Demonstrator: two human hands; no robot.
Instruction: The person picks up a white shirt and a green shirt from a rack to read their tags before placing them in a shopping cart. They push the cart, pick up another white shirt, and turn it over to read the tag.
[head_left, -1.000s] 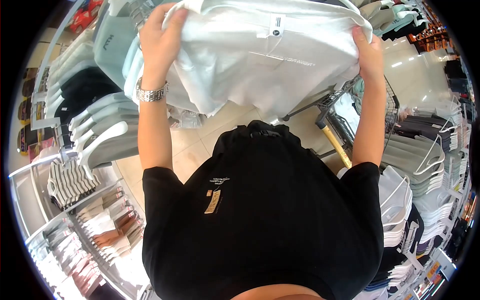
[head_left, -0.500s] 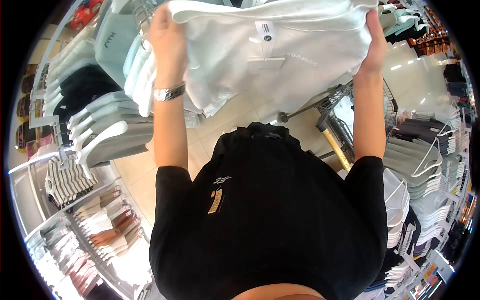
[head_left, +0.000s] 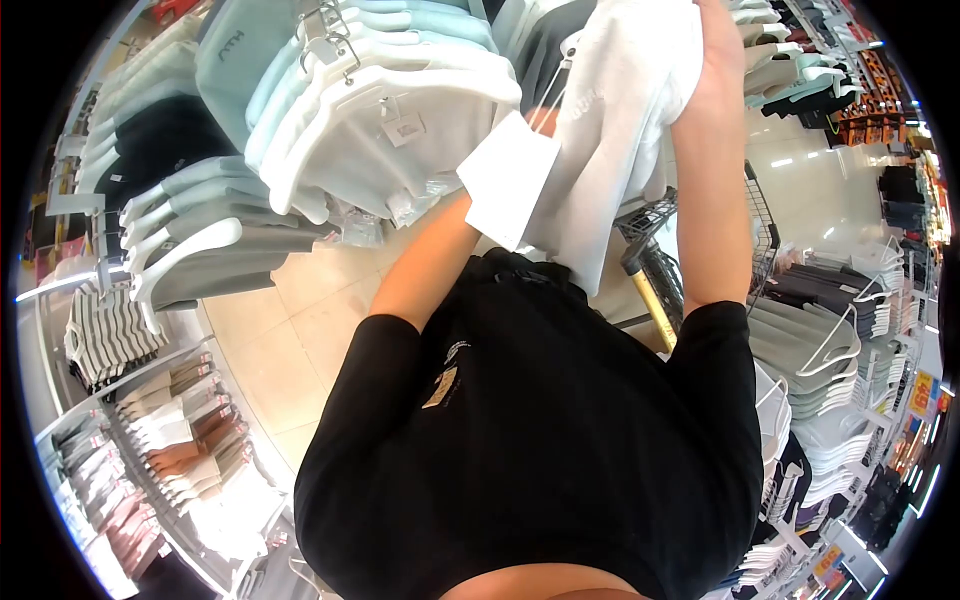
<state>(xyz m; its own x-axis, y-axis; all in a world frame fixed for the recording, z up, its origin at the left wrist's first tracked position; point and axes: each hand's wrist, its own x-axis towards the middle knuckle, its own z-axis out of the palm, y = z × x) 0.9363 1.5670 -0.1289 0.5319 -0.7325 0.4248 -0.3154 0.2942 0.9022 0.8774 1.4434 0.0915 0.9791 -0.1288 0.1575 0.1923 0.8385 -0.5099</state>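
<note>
A white shirt (head_left: 610, 110) hangs bunched lengthwise in front of me, with small lettering on its cloth. My right hand (head_left: 720, 60) is closed on its upper right side. My left hand (head_left: 545, 122) is at the shirt's left side, mostly behind a blank white hang tag (head_left: 512, 180); its fingers are hidden. The tag dangles on a thin string from the shirt. Just left of it, a row of white shirts on white hangers (head_left: 400, 90) hangs from a metal rack.
Grey and pale green garments (head_left: 210, 210) hang at left, above folded striped clothes (head_left: 115, 325). Below them is a shelf of folded clothes (head_left: 190, 440). A shopping cart (head_left: 655, 290) with a yellow handle stands beyond my right arm. More hangered clothes (head_left: 810, 340) line the right side.
The shirt has gone from spread wide to bunched narrow and hanging. My left hand has moved right and down, toward my right hand. The hang tag has swung to the front.
</note>
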